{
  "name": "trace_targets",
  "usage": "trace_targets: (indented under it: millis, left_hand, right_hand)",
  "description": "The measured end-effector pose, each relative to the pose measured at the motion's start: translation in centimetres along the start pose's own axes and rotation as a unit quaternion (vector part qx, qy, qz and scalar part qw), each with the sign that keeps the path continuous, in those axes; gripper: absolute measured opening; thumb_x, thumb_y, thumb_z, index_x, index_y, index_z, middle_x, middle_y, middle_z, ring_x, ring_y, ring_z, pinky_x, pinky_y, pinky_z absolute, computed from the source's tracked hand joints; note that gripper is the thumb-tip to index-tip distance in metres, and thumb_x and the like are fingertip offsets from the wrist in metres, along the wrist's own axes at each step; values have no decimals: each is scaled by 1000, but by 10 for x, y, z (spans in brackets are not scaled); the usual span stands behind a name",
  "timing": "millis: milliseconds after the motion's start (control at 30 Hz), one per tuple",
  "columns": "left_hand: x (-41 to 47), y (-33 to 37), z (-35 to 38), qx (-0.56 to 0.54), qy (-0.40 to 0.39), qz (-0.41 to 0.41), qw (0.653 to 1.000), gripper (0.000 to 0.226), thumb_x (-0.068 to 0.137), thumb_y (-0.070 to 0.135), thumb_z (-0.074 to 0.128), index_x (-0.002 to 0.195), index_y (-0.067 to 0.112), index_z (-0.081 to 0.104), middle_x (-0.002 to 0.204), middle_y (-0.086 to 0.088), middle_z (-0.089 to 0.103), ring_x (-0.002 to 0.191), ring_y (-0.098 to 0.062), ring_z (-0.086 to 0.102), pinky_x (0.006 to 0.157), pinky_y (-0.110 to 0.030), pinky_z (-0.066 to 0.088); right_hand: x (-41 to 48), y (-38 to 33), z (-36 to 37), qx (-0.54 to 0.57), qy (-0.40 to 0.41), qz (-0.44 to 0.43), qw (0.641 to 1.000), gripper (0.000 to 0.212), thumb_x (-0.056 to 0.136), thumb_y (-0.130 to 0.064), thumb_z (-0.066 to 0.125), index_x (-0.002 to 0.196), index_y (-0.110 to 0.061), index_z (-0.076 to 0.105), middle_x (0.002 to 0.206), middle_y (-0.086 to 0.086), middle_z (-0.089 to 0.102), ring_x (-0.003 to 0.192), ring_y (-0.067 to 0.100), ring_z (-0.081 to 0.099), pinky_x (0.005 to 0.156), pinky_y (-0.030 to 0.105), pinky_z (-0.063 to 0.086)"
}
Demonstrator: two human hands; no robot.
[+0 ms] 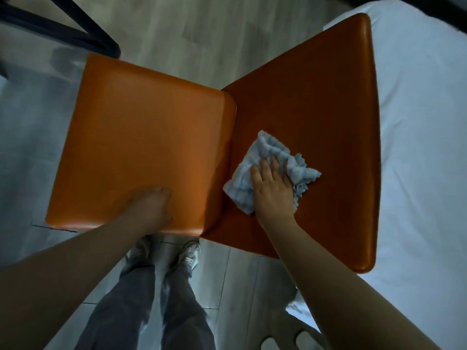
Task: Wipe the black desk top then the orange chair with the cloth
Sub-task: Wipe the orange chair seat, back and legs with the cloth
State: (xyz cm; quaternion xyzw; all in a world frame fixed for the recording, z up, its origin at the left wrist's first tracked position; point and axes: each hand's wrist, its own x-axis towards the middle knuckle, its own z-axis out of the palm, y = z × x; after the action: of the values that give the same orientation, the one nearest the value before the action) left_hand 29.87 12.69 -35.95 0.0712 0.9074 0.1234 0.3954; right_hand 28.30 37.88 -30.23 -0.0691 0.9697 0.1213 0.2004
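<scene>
The orange chair [141, 137] fills the middle of the head view, its seat on the left and its backrest [328, 102] on the right. A crumpled light blue cloth [267, 152] lies against the lower backrest. My right hand [273, 188] presses flat on the cloth with its fingers spread. My left hand [151, 205] rests on the seat's near edge, palm down, blurred.
A bed with a white sheet [424, 147] lies right behind the backrest. Black desk legs [75, 31] stand at the top left. My legs and shoes [164, 253] are on the grey plank floor just below the seat. Pale slippers [285, 342] sit at the bottom right.
</scene>
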Motion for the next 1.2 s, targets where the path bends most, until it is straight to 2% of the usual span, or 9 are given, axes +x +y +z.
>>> trace_targets:
  millis: [67,167,367,533,700,833,933,1033,1200]
  left_hand:
    - [4,-8,3,25,-3,-3,1000,65,86,41,63,138,12,39,141,-10,39,127,-28,39,104,-34,37]
    - [11,-19,10,48,-17,-14,999,75,83,48,65,143,14,33,157,-11,11,143,-34,14,115,-41,24]
    - [26,-35,25,24,-44,-28,998,93,82,50,65,152,25,10,158,-2,-21,145,-39,-10,117,-46,16]
    - [27,-41,38,42,-59,-20,997,101,83,51,65,153,25,-3,155,-1,-31,143,-39,-19,119,-46,10]
    - [21,-35,21,31,-77,-21,996,94,85,49,63,154,22,4,157,-5,-25,144,-40,-13,118,-41,10]
    - [1,-10,4,50,-62,0,997,86,87,49,60,152,16,14,159,-16,-4,146,-37,0,117,-37,7]
    - [-20,7,-5,62,-51,38,996,81,90,48,56,152,16,14,159,-14,3,146,-33,4,117,-36,7]
    - [-41,17,-13,56,-57,60,995,76,92,48,52,151,15,18,158,-13,14,144,-29,16,116,-32,16]
    - [-69,27,-24,41,-48,68,996,68,93,44,53,146,10,30,148,-11,34,137,-25,33,108,-28,29]
  right_hand:
    - [6,-8,11,-2,-11,-2,1000,75,92,-31,57,150,-14,14,160,10,10,148,30,-3,118,41,-1]
    - [15,-17,26,-4,-19,-5,1000,72,94,-32,54,151,-14,12,160,10,8,148,30,-4,118,41,-1]
    - [27,-32,51,-9,-15,-6,1000,72,95,-32,50,152,-13,9,160,10,6,148,30,-6,116,41,-6]
    - [34,-39,61,9,-3,-7,1000,60,93,-28,55,144,-12,28,153,10,29,147,29,11,119,39,7]
    - [22,-37,29,96,-2,-16,995,41,86,-23,59,126,-20,49,120,3,59,113,24,52,95,36,40]
    - [-24,-26,-15,156,41,-8,987,41,90,-14,48,130,-21,51,117,2,62,107,24,56,90,36,42]
    - [-69,-14,-54,176,84,23,980,36,92,-14,55,128,-17,56,121,5,64,112,26,58,97,39,44]
    - [-110,1,-89,182,138,62,972,34,85,-12,70,119,-12,64,116,10,67,106,31,63,95,45,48]
    - [-164,28,-119,161,172,92,967,39,80,-7,73,119,-10,65,118,12,66,111,33,61,101,50,44]
